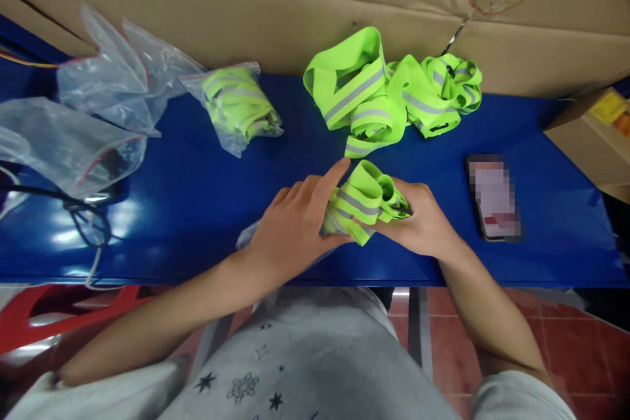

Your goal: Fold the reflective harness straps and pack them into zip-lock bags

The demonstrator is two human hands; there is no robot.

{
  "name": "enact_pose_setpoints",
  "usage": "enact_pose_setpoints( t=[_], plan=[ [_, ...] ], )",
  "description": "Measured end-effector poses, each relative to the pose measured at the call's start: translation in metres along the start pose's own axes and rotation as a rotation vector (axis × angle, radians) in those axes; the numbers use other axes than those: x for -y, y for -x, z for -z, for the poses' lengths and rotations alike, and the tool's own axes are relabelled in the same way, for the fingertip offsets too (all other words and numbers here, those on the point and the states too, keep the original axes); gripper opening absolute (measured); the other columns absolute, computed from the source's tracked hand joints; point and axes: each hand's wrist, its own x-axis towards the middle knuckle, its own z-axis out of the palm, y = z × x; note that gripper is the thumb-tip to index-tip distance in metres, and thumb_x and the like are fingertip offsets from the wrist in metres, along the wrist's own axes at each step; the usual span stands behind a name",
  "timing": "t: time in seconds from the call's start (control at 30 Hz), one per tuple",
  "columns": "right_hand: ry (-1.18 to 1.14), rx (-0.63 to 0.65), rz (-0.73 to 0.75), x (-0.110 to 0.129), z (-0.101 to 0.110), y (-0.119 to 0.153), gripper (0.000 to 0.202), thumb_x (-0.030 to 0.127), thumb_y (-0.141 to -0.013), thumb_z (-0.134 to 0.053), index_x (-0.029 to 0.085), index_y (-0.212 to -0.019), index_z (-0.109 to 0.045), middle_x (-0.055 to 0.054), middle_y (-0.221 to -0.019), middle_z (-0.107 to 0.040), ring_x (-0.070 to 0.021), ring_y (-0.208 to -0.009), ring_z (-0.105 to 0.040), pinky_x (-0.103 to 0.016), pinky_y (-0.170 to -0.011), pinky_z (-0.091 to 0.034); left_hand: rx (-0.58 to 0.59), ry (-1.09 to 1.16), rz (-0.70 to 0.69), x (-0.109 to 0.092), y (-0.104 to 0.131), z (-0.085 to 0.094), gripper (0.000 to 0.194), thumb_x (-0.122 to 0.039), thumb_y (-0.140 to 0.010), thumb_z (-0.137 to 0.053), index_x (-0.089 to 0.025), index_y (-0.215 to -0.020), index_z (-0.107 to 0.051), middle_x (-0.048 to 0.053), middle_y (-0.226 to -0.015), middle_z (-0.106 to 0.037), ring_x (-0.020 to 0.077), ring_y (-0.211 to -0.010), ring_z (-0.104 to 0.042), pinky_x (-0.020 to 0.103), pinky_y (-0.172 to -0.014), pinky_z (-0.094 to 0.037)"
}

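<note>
Between my hands is a bundle of neon green straps (361, 197) with grey stripes, partly inside a clear plastic bag (246, 235). My left hand (300, 220) wraps the bag and the bundle's left side, its thumb stretched upward. On the right side my right hand (418, 216) is closed on the bundle, with its fingertips hidden beneath. Just behind lies a loose pile of similar straps (364, 92), joined on its right by more coiled straps (443, 92). A filled clear bag of straps (241, 105) rests to the left of the pile.
Clear bags with red seals (113, 85) and cables (88, 216) lie on the left of the blue table (187, 210). A phone (493, 198) is on the right, near a cardboard box (590, 138). Cardboard (275, 13) lines the back. A red chair (63, 315) stands below left.
</note>
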Motion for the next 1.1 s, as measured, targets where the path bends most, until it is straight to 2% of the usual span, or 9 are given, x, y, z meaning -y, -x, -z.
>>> enact_pose_setpoints(
  t=[0.1, 0.23, 0.33, 0.47, 0.57, 0.67, 0.8, 0.97, 1.1],
  plan=[
    [-0.041, 0.045, -0.014, 0.007, 0.002, -0.011, 0.019, 0.033, -0.082, -0.087, 0.025, -0.095, -0.076, 0.002, -0.084, -0.076, -0.019, -0.075, -0.067, -0.031, -0.07, -0.055, -0.021, 0.034, -0.058, 0.0, -0.004, -0.001, 0.115, -0.056, -0.084, -0.088, -0.03, -0.172, -0.018, 0.017, -0.144, -0.066, 0.0398, -0.121, -0.072, 0.054, -0.098, -0.06],
    [-0.253, 0.002, -0.075, 0.015, -0.002, -0.03, 0.034, 0.038, -0.079, -0.092, 0.023, -0.106, -0.078, 0.001, -0.098, -0.08, -0.0225, -0.089, -0.074, -0.033, -0.081, -0.06, -0.13, 0.173, -0.126, 0.005, -0.012, 0.005, 0.124, -0.072, -0.087, -0.078, -0.036, -0.174, 0.002, 0.016, -0.159, -0.055, 0.0411, -0.133, -0.066, 0.055, -0.107, -0.058],
    [-0.349, -0.079, -0.141, 0.015, -0.012, -0.04, 0.043, 0.042, -0.075, -0.095, 0.024, -0.11, -0.077, -0.001, -0.107, -0.082, -0.0258, -0.1, -0.076, -0.037, -0.088, -0.063, -0.16, 0.166, -0.145, 0.008, -0.017, 0.012, 0.122, -0.077, -0.09, -0.07, -0.036, -0.174, 0.009, 0.015, -0.155, -0.057, 0.0408, -0.134, -0.065, 0.056, -0.11, -0.057],
    [-0.326, -0.212, -0.188, 0.008, -0.024, -0.042, 0.049, 0.049, -0.072, -0.097, 0.023, -0.107, -0.075, -0.002, -0.104, -0.081, -0.0257, -0.099, -0.076, -0.038, -0.089, -0.064, -0.129, -0.07, -0.129, 0.007, -0.021, 0.009, 0.121, -0.067, -0.089, -0.079, -0.027, -0.174, -0.002, 0.02, -0.143, -0.061, 0.043, -0.13, -0.066, 0.058, -0.109, -0.058],
    [-0.285, -0.28, -0.195, 0.004, -0.026, -0.04, 0.049, 0.054, -0.074, -0.096, 0.021, -0.104, -0.075, -0.002, -0.102, -0.081, -0.0249, -0.097, -0.076, -0.037, -0.087, -0.063, -0.161, -0.227, -0.163, 0.005, -0.024, 0.0, 0.116, -0.056, -0.088, -0.085, -0.028, -0.173, -0.012, 0.023, -0.143, -0.059, 0.0424, -0.128, -0.065, 0.054, -0.104, -0.059],
    [-0.261, -0.304, -0.222, 0.003, -0.022, -0.04, 0.051, 0.058, -0.076, -0.094, 0.02, -0.104, -0.074, -0.004, -0.102, -0.08, -0.0257, -0.097, -0.076, -0.037, -0.084, -0.063, -0.172, -0.277, -0.171, 0.005, -0.025, -0.008, 0.109, -0.052, -0.091, -0.083, -0.031, -0.174, -0.015, 0.024, -0.147, -0.057, 0.0427, -0.131, -0.064, 0.053, -0.103, -0.058],
    [-0.252, -0.332, -0.204, 0.006, -0.019, -0.041, 0.051, 0.058, -0.079, -0.092, 0.019, -0.107, -0.075, -0.005, -0.104, -0.081, -0.0267, -0.098, -0.076, -0.038, -0.082, -0.064, -0.208, -0.284, -0.195, 0.006, -0.025, -0.007, 0.102, -0.053, -0.096, -0.078, -0.029, -0.174, -0.017, 0.025, -0.153, -0.055, 0.0411, -0.137, -0.063, 0.049, -0.105, -0.057],
    [-0.146, -0.268, -0.162, 0.003, -0.029, -0.035, 0.047, 0.049, -0.082, -0.09, 0.02, -0.115, -0.074, -0.003, -0.105, -0.081, -0.0244, -0.095, -0.075, -0.038, -0.086, -0.062, -0.233, -0.099, -0.111, 0.009, -0.027, -0.005, 0.112, -0.063, -0.09, -0.081, -0.026, -0.174, -0.017, 0.019, -0.158, -0.057, 0.0366, -0.139, -0.064, 0.045, -0.11, -0.058],
    [-0.028, -0.11, -0.098, -0.007, -0.033, -0.031, 0.049, 0.045, -0.09, -0.084, 0.023, -0.13, -0.068, -0.004, -0.109, -0.079, -0.0243, -0.096, -0.074, -0.039, -0.087, -0.06, -0.239, -0.012, -0.139, 0.014, -0.027, -0.01, 0.111, -0.051, -0.091, -0.084, -0.027, -0.173, -0.013, 0.019, -0.159, -0.056, 0.036, -0.137, -0.067, 0.045, -0.108, -0.061]
  ],
)
